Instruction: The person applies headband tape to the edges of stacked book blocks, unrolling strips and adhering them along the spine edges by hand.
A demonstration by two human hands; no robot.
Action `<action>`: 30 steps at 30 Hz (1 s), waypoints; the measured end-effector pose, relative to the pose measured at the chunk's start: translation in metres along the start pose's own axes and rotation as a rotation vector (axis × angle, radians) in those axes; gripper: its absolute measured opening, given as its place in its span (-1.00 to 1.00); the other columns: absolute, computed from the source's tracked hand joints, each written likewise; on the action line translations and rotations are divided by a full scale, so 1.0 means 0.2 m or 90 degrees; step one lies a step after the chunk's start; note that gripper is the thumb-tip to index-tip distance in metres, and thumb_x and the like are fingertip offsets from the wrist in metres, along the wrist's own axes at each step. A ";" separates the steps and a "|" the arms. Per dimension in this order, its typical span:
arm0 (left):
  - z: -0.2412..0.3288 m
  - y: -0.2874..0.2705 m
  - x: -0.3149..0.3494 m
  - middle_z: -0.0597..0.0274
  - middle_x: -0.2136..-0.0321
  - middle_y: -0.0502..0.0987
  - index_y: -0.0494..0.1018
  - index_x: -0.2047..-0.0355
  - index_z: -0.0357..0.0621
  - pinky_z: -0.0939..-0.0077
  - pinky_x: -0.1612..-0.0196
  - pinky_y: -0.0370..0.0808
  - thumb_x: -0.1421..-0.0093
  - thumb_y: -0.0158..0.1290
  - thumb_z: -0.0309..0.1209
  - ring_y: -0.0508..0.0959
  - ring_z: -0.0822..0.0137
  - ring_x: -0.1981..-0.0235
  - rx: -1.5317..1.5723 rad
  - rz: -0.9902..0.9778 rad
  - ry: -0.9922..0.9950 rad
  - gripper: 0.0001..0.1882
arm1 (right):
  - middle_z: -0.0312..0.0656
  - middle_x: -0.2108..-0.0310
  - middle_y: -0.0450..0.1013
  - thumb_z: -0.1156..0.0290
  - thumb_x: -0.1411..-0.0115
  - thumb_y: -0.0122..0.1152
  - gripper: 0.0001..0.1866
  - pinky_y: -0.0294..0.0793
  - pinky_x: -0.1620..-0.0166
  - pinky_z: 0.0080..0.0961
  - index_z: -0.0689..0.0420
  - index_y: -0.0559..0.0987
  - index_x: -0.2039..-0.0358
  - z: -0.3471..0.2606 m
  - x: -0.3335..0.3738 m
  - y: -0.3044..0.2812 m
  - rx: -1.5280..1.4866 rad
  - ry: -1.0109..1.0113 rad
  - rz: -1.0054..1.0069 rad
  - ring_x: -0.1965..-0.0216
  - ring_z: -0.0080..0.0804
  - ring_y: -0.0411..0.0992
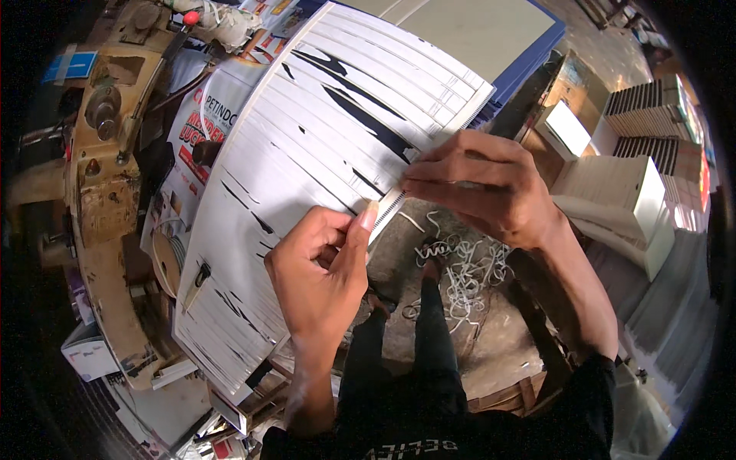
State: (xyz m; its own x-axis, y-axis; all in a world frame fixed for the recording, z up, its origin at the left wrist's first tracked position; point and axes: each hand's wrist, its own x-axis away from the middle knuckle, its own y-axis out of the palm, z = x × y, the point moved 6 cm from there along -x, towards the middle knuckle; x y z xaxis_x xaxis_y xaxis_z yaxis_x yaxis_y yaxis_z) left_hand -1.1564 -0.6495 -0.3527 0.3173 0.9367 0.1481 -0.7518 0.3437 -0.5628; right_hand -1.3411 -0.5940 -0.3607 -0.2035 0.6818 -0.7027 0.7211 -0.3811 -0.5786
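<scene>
A long row of white book blocks (pixel 253 153) lies pressed side by side, with dark gaps between some of them. Along its right edge runs a narrow black-and-white striped band (pixel 392 207). My left hand (pixel 322 264) is closed at this edge, its thumb and forefinger pinching the band. Just beyond it, my right hand (pixel 483 184) is closed too, its fingertips pinched together at the band's upper stretch. Those fingertips partly cover what they hold.
Blue-edged boards (pixel 529 50) are stacked at the far right. Several thick book blocks (pixel 613 192) stand on the right. A worn machine frame (pixel 107 199) runs along the left. Curled white trimmings (pixel 464 280) litter the floor by my feet.
</scene>
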 end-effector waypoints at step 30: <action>-0.13 -0.16 0.13 0.30 0.72 0.50 0.57 0.47 -0.30 0.67 0.62 0.27 -0.17 0.26 -0.40 0.39 0.67 0.66 -0.037 0.050 0.045 -0.80 | -0.22 0.22 0.59 0.55 0.33 0.32 -0.57 0.59 0.10 -0.36 0.20 0.69 0.29 -0.06 -0.04 0.09 -0.047 0.004 -0.054 0.15 -0.19 0.53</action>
State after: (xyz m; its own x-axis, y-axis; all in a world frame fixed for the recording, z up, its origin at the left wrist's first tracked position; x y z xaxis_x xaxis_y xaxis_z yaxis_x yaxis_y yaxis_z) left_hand -1.1095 -0.6370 -0.3512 0.3009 0.9526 0.0452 -0.7419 0.2636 -0.6165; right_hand -1.3181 -0.5999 -0.3605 -0.2617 0.7139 -0.6495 0.7480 -0.2752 -0.6039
